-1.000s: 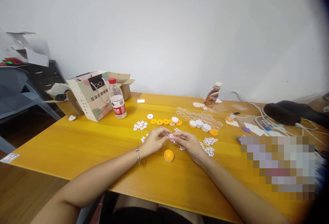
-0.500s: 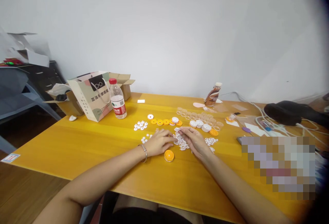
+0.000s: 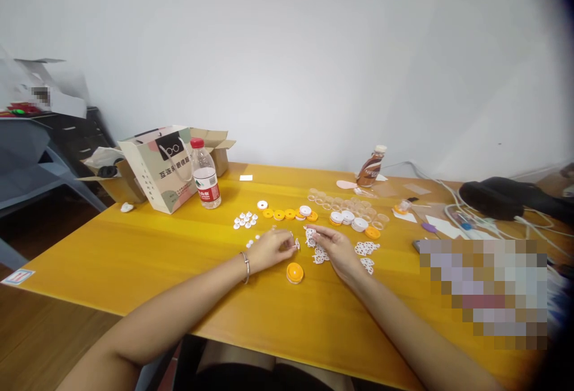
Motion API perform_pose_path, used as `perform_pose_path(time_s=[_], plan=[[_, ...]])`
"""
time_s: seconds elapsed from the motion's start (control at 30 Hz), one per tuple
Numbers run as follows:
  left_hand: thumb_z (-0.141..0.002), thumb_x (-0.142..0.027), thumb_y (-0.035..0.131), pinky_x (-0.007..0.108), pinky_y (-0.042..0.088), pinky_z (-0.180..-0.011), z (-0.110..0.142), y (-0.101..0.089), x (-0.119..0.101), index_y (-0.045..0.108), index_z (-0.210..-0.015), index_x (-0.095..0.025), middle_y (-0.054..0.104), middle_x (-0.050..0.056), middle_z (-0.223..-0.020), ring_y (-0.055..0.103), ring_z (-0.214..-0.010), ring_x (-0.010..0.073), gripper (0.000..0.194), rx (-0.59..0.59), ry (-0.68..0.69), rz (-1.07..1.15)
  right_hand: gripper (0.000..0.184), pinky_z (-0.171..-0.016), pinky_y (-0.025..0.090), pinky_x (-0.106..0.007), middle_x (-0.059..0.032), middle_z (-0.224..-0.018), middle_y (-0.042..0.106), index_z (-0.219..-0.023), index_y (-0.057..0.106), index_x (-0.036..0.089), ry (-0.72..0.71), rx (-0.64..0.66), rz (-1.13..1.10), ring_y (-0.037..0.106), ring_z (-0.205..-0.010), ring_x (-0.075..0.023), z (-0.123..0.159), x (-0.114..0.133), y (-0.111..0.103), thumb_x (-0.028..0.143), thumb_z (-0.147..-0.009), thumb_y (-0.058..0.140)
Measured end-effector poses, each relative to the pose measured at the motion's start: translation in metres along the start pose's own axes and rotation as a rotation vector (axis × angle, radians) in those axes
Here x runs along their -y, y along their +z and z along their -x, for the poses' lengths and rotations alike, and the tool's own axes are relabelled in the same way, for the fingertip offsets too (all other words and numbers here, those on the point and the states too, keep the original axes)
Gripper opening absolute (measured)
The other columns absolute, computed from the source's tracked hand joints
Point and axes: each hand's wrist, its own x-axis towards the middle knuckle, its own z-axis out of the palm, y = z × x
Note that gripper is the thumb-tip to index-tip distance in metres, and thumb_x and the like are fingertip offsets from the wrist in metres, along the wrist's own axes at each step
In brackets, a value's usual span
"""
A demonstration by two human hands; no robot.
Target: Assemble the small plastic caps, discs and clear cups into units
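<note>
My left hand [image 3: 271, 250] pinches a small white openwork piece [image 3: 297, 244] between thumb and fingertips. To its right, my right hand [image 3: 335, 250] has its fingers closed on another white openwork piece [image 3: 310, 237], held above a loose pile of such pieces [image 3: 320, 254]. An orange round part [image 3: 295, 272] with a pale underside lies on the table just below my hands. More white openwork pieces [image 3: 366, 249] are heaped right of my right hand. Small white pegged parts [image 3: 245, 219] and a few white bits [image 3: 252, 241] lie left of my left hand.
Behind my hands runs a row of orange and white discs [image 3: 278, 214], with clear cups [image 3: 345, 204] and white round parts [image 3: 359, 223] to the right. A water bottle [image 3: 206, 182] and paper bag [image 3: 164, 170] stand left; a brown bottle [image 3: 371, 167] stands at the back. Cables [image 3: 457, 199] lie right.
My hands were together on one white openwork piece, then moved apart over the pile. Now the left hand is pinching a piece and the right hand has hold of another.
</note>
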Motion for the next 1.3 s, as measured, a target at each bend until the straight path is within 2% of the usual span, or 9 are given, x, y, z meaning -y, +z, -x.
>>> perform_pose_path(time_s=[0.13,0.3,0.47,0.6,0.7,0.83,1.07,1.3], plan=[[-0.077,-0.024,0.052,0.020,0.043,-0.063,0.001,0.001,0.007,0.050,-0.086,-0.015,0.056,0.001,-0.075,0.053,-0.066,0.0087,0.012,-0.065,-0.113,0.298,0.026,-0.079,0.043,-0.031,-0.0037,-0.087,0.067,-0.078,0.065,0.019,0.007,-0.019,-0.002,0.059,-0.082,-0.0178,0.001,-0.001,0.002,0.032,-0.056,0.072],[-0.073,-0.025,0.060,0.026,0.045,-0.073,-0.003,0.004,0.011,0.050,-0.108,-0.015,0.055,0.001,-0.078,0.055,-0.071,0.0095,0.037,-0.083,-0.215,0.665,0.030,-0.075,0.047,-0.030,-0.0030,-0.080,0.068,-0.078,0.063,0.019,0.051,-0.007,-0.069,0.061,-0.074,-0.0152,0.000,-0.002,0.002,0.034,-0.055,0.073],[-0.069,-0.032,0.063,0.030,0.046,-0.077,-0.005,-0.001,0.002,0.057,-0.100,-0.013,0.059,0.005,-0.083,0.059,-0.076,0.0137,0.037,-0.059,-0.311,0.948,0.030,-0.076,0.047,-0.031,-0.0034,-0.077,0.069,-0.081,0.063,0.018,0.057,0.008,-0.058,0.063,-0.071,-0.0154,0.003,0.000,0.005,0.033,-0.056,0.072],[-0.069,-0.030,0.064,0.030,0.046,-0.077,-0.006,-0.003,-0.006,0.058,-0.093,-0.012,0.062,0.006,-0.085,0.059,-0.077,0.0145,0.031,-0.154,-0.234,0.862,0.031,-0.076,0.047,-0.031,-0.0040,-0.081,0.069,-0.083,0.064,0.018,0.072,0.058,-0.073,0.063,-0.077,-0.0176,0.007,0.000,0.010,0.032,-0.056,0.072],[-0.071,-0.028,0.062,0.029,0.045,-0.076,-0.004,-0.004,-0.008,0.062,-0.091,-0.014,0.062,0.006,-0.082,0.057,-0.076,0.0142,0.025,-0.254,-0.135,0.625,0.031,-0.071,0.047,-0.028,-0.0043,-0.082,0.069,-0.087,0.064,0.018,0.097,0.119,-0.043,0.063,-0.079,-0.0175,0.010,0.001,0.013,0.032,-0.060,0.070],[-0.072,-0.027,0.061,0.029,0.042,-0.080,-0.002,-0.007,-0.008,0.065,-0.089,-0.018,0.058,0.006,-0.086,0.053,-0.085,0.0156,0.019,-0.360,-0.023,0.352,0.034,-0.062,0.047,-0.026,-0.0048,-0.087,0.069,-0.093,0.063,0.019,0.093,0.159,0.021,0.063,-0.080,-0.0180,0.014,0.005,0.015,0.032,-0.062,0.068],[-0.076,-0.027,0.058,0.028,0.043,-0.077,-0.002,-0.009,-0.007,0.065,-0.093,-0.019,0.059,0.005,-0.085,0.055,-0.080,0.0150,0.021,-0.297,0.022,0.290,0.027,-0.078,0.045,-0.028,-0.0027,-0.084,0.069,-0.085,0.063,0.020,0.043,0.147,0.000,0.063,-0.082,-0.0155,0.017,0.010,0.019,0.027,-0.060,0.070],[-0.075,-0.029,0.058,0.027,0.045,-0.075,0.000,-0.007,-0.013,0.064,-0.093,-0.018,0.062,0.006,-0.086,0.056,-0.079,0.0141,0.022,-0.279,-0.021,0.325,0.020,-0.079,0.046,-0.031,-0.0027,-0.080,0.069,-0.077,0.062,0.019,-0.035,0.109,-0.017,0.063,-0.079,-0.0164,0.015,0.006,0.018,0.029,-0.061,0.070]])
